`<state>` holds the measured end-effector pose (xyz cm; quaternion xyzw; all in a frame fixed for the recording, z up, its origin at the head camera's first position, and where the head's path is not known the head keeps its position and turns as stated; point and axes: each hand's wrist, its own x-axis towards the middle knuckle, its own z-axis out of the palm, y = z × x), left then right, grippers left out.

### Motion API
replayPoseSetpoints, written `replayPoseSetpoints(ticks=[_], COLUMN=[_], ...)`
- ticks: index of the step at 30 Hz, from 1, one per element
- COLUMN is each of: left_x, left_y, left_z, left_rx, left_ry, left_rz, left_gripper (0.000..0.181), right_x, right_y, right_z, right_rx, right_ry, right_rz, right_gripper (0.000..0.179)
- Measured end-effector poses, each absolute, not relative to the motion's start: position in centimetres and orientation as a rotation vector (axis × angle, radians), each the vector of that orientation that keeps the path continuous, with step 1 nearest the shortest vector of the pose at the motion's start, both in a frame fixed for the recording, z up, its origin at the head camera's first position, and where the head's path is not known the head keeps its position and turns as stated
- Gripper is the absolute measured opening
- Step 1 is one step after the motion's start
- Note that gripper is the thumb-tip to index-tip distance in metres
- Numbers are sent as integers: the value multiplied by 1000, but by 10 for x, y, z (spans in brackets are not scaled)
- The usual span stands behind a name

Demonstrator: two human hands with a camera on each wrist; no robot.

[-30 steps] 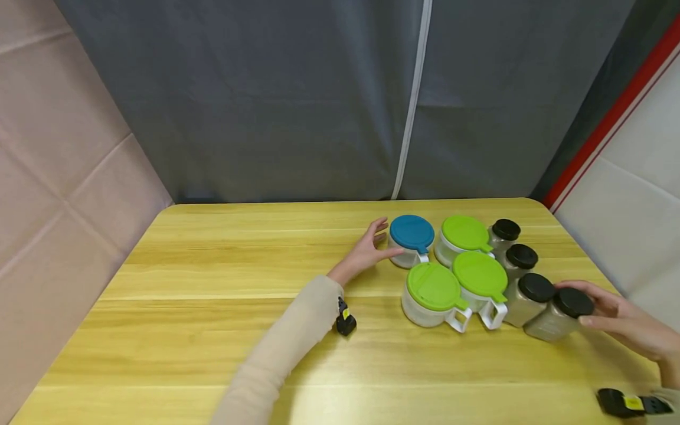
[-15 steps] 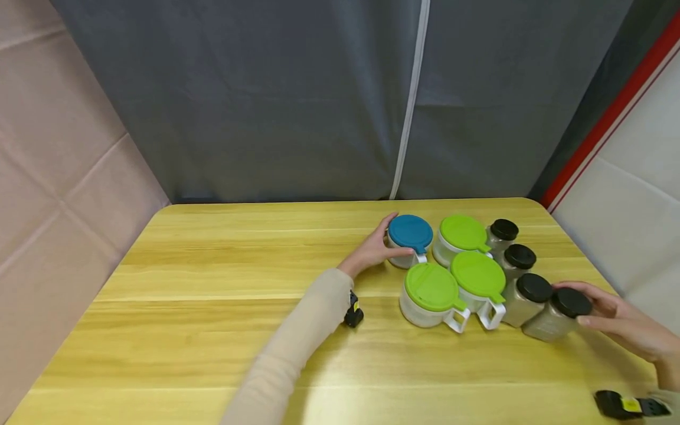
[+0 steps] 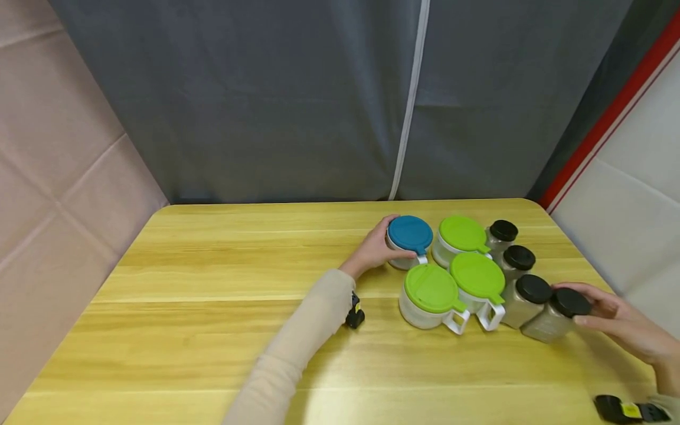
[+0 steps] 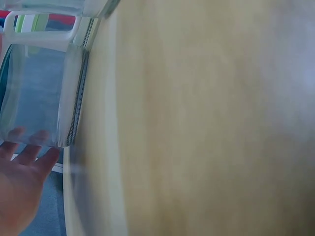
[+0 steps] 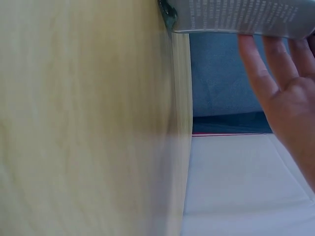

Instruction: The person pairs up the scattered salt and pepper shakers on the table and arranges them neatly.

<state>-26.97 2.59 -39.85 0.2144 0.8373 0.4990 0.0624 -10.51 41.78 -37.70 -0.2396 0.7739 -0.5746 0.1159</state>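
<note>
In the head view my left hand (image 3: 375,248) holds the blue-lidded seasoning jar (image 3: 409,234) from its left side, thumb in front and fingers behind. The left wrist view shows this jar's clear body (image 4: 37,93), with my fingers (image 4: 30,153) against it. At the right, my right hand (image 3: 621,319) grips the nearest black-lidded spice jar (image 3: 552,321) between thumb and fingers. Printed lines cover that spice jar's side (image 5: 236,14) in the right wrist view. Between the hands stand three green-lidded seasoning jars, one at the front (image 3: 431,289), one in the middle (image 3: 477,276), one behind (image 3: 462,234).
Several more black-lidded spice jars (image 3: 533,289) stand in a slanting row beside the green-lidded ones. Bare wooden tabletop (image 3: 186,307) stretches across the left. A grey curtain (image 3: 265,106) hangs behind the table, and a white panel (image 3: 637,195) borders the right.
My left hand has moved right and closed round the blue-lidded jar, its thumb now across the front. The right hand stays at the spice jar. The jars look unmoved.
</note>
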Motion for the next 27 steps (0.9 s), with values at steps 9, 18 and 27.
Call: replayPoseSetpoints(ticks=[9, 18, 27], left_x=[-268, -266, -261], left_y=[26, 5, -35], left_z=[-398, -395, -379], left_rx=[671, 690, 794], left_ry=[2585, 2604, 2557], left_rz=[1487, 1466, 1381], left_gripper=[92, 91, 87], right_x=[-103, -102, -98], right_y=[413, 405, 408], right_z=[-376, -367, -355], right_rx=[-532, -387, -347], right_ry=[2548, 2785, 2870], right_rz=[-1564, -1538, -1502], right_gripper=[51, 46, 48])
